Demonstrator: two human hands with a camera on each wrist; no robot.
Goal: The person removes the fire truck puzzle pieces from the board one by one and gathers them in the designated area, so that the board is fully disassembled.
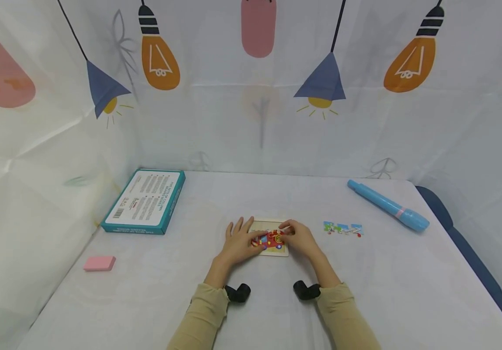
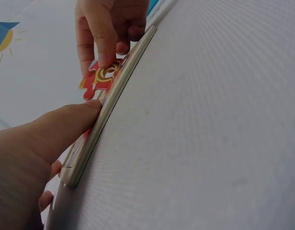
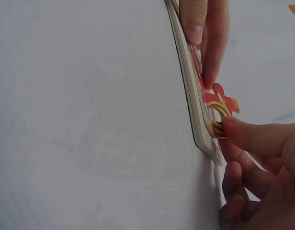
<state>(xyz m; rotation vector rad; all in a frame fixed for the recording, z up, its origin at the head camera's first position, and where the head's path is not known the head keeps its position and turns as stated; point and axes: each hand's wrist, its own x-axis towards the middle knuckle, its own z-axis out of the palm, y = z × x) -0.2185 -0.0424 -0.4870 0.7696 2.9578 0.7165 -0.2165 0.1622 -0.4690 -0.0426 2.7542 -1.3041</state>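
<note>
A wooden puzzle board [image 1: 273,252] lies flat in front of the person, with red fire-truck pieces fitted in its lower part. My left hand [image 1: 239,244] rests at the board's left side, fingers spread and straight. Its thumb [image 2: 73,120] presses down on the pictured pieces. Between thumb and fingers, my right hand [image 1: 301,239] pinches a red puzzle piece [image 3: 223,99] with a yellow coil on it. That piece is tilted up over the right part of the board in both wrist views, one edge close to the board's surface.
To the right lie several joined blue-and-green puzzle pieces [image 1: 343,228]. Behind them is a light-blue tube-shaped object [image 1: 386,204]. On the left are a teal-edged box [image 1: 143,199] and a pink eraser-like block [image 1: 99,263]. A white curtain stands behind the table.
</note>
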